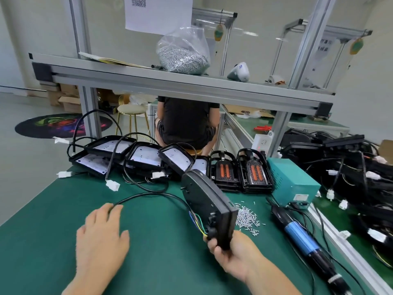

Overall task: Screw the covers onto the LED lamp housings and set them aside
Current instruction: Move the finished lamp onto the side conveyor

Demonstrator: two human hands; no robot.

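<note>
My right hand (231,252) grips the near end of a black LED lamp housing (207,201), held on edge and tilted above the green mat. Its black cable (148,195) loops left across the mat, with coloured wires at the housing end. My left hand (102,235) lies flat on the mat, fingers straight, fingertips touching the cable loop. Several open housings with white LED boards (146,157) lie at the back left. Two black covers with orange strips (240,171) sit at the back centre. Loose screws (246,217) are heaped just right of the held housing.
An electric screwdriver (302,237) lies on the right beside a teal power box (293,182). A heap of finished lamps with cables (344,167) fills the far right. A bag of screws (185,52) sits on the overhead shelf. A seated person (187,122) is behind the bench.
</note>
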